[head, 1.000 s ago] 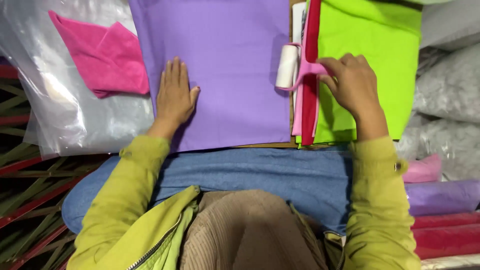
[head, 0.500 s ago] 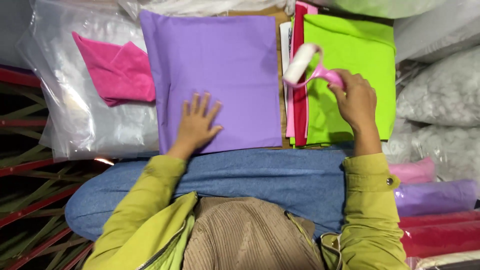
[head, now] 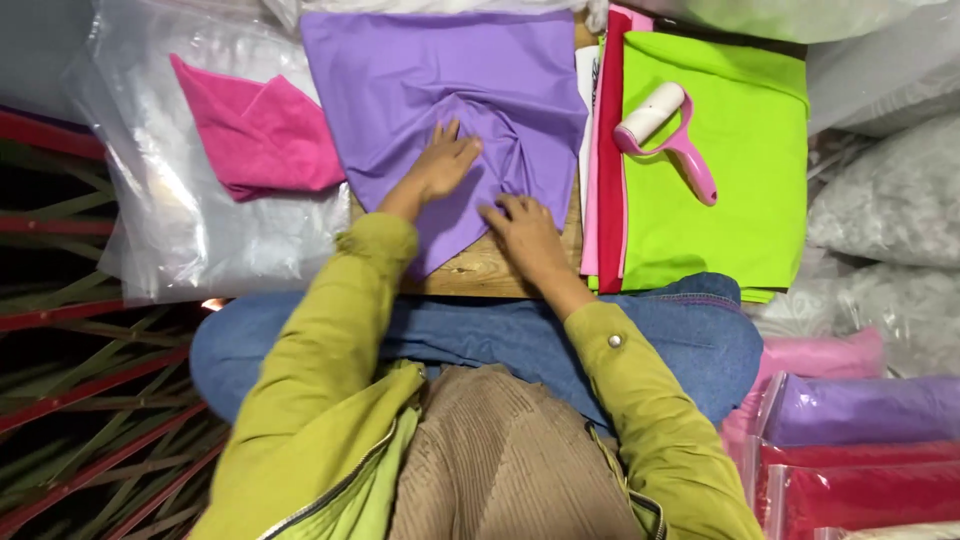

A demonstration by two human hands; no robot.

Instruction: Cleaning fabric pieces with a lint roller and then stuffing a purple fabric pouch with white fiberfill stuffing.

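A purple cloth (head: pixel 440 70) lies on a wooden board (head: pixel 490 270) on my lap, its near part bunched into folds. My left hand (head: pixel 440 165) presses on the cloth's middle with fingers spread. My right hand (head: pixel 522 228) rests on the cloth's lower right edge, fingers on the fabric, pushing it up so the wood shows. A pink lint roller (head: pixel 665 135) with a white roll lies free on the lime green cloth (head: pixel 720 210) to the right.
A pink cloth (head: pixel 262 130) sits on clear plastic bags (head: pixel 180 230) at the left. Red and pink fabric strips (head: pixel 608 150) lie between purple and green cloths. Bagged fabrics, purple (head: pixel 870 410) and red (head: pixel 860 490), are stacked at lower right. Red rods (head: pixel 80 390) at lower left.
My right hand put the lint roller down on the green cloth and moved left onto the purple cloth. The purple cloth is now rumpled and pushed up, baring the board.
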